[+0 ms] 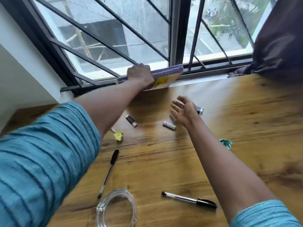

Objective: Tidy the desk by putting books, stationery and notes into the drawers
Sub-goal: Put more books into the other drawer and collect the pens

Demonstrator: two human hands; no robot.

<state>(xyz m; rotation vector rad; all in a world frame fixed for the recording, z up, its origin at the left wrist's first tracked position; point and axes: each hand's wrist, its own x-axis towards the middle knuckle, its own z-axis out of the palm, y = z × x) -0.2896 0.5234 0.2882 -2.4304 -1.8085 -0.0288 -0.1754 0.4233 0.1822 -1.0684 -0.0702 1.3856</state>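
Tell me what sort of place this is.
Probably a home study corner: a wooden desk set against a barred window with a dark curtain, pens scattered on it, and a book gripped by the left hand.

The book (167,77) is purple and yellow, the sleeve (42,154) teal with darker stripes, the desk (237,115) streaky brown wood-grain.

One head-worn wide-angle view, forward and down across the near desk (229,122) toward the window (144,27)

A clear glass dish (116,208) sits nearest, a small battery (169,125) lies farther in, and a dark curtain (278,40) hangs far right beside the barred window (114,27).
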